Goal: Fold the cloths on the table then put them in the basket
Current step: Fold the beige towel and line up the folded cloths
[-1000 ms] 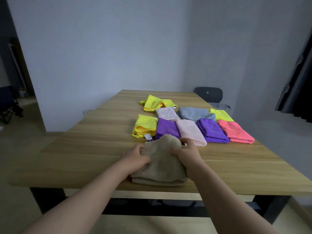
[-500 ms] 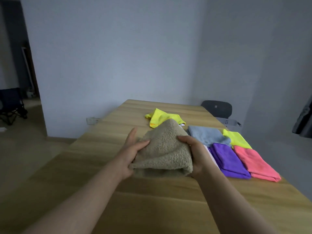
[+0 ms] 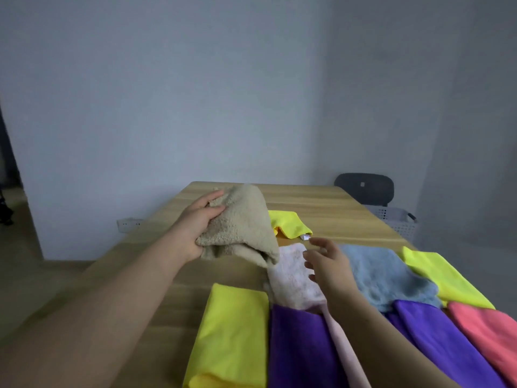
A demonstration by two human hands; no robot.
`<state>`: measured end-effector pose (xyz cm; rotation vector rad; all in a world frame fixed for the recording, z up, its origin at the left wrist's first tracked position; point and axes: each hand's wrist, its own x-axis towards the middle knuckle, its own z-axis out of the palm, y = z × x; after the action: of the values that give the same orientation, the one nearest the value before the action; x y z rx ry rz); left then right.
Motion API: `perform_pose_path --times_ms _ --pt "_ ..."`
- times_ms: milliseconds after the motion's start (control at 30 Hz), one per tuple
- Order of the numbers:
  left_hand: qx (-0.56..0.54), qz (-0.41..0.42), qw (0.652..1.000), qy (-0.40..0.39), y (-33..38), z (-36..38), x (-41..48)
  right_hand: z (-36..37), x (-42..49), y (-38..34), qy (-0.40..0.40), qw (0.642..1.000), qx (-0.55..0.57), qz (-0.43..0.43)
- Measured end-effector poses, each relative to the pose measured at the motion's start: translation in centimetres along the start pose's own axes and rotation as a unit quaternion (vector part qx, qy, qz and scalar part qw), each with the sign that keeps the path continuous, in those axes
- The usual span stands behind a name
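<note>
The beige cloth, folded into a bundle, is held in the air above the far left part of the table. The left hand grips its left edge between thumb and fingers. The right hand holds nothing, its fingers loosely spread over the pale pink cloth. More cloths lie in rows on the table's right part: a near yellow cloth, a purple cloth, a blue cloth and a coral cloth. A far yellow cloth lies partly behind the beige one. The basket stands past the table's far right edge, by the chair. Its inside is hidden, so its contents cannot be told.
</note>
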<state>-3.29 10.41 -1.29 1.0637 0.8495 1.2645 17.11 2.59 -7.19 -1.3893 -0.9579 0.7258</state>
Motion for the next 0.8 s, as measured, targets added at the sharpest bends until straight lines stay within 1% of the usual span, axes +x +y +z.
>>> perform_pose_path --times_ms 33,67,100,133,167,200,233,267,300,333,367,400,433,467,500,567,633,700,767,800 --pt "0.039 0.0 0.999 0.008 -1.0 -0.3 1.4 0.2 1.3 0.6 0.004 0.999 -0.032 -0.01" --pt "0.109 -0.008 0.994 0.015 -2.3 -0.7 2.5 0.4 2.4 1.2 0.007 0.998 -0.065 -0.02" --pt "0.216 -0.021 0.976 0.017 -3.7 -1.3 3.3 0.6 3.2 1.8 0.008 0.995 -0.098 -0.028" --pt "0.355 -0.041 0.934 0.013 -5.3 -1.9 4.1 0.8 4.0 2.5 0.005 0.991 -0.133 -0.033" --pt "0.513 -0.061 0.856 0.014 -6.6 -2.5 4.6 1.0 4.6 3.2 -0.002 0.984 -0.174 -0.033" --pt "0.641 -0.056 0.765 0.039 -7.5 -2.7 5.0 1.1 4.9 3.7 -0.012 0.975 -0.219 -0.031" --pt "0.707 -0.01 0.703 0.069 -8.2 -2.6 5.2 1.3 5.2 4.5 -0.02 0.966 -0.257 -0.028" --pt "0.725 0.06 0.681 0.083 -8.4 -2.0 5.2 1.3 5.2 4.8 -0.019 0.959 -0.282 -0.034" --pt "0.711 0.115 0.69 0.072 -8.8 -1.3 5.4 1.4 5.2 5.2 -0.015 0.954 -0.298 -0.043" --pt "0.693 0.138 0.706 0.038 -9.3 -0.4 5.4 1.5 5.1 5.5 -0.006 0.947 -0.316 -0.059" --pt "0.684 0.128 0.719 -0.01 -10.1 0.4 5.2 1.6 4.8 5.8 -0.002 0.933 -0.35 -0.078" --pt "0.693 0.088 0.713 -0.058 -11.1 1.1 4.9 1.6 4.5 6.0 -0.002 0.912 -0.398 -0.099" --pt "0.718 0.035 0.689 -0.095 -12.3 1.5 4.5 1.7 4.2 6.3 -0.006 0.886 -0.448 -0.121" --pt "0.739 -0.008 0.664 -0.113 -13.2 1.5 4.0 1.9 3.9 6.4 -0.014 0.861 -0.489 -0.141" --pt "0.755 -0.034 0.646 -0.111 -13.7 1.3 3.8 2.0 3.6 6.5 -0.027 0.843 -0.515 -0.157" --pt "0.771 -0.055 0.628 -0.089 -13.9 1.1 3.5 2.3 3.4 6.6 -0.045 0.825 -0.538 -0.165" --pt "0.78 -0.069 0.618 -0.076 -13.5 1.2 3.1 2.4 3.4 6.6 -0.047 0.816 -0.558 -0.14" --pt "0.785 -0.08 0.609 -0.081 -13.0 1.3 3.0 2.5 3.3 6.5 -0.038 0.805 -0.581 -0.116" --pt "0.787 -0.093 0.603 -0.091 -12.2 1.6 3.1 2.5 3.4 6.2 -0.053 0.78 -0.616 -0.1" --pt "0.783 -0.093 0.608 -0.09 -11.7 1.9 3.4 2.6 3.7 5.8 -0.066 0.764 -0.635 -0.096"
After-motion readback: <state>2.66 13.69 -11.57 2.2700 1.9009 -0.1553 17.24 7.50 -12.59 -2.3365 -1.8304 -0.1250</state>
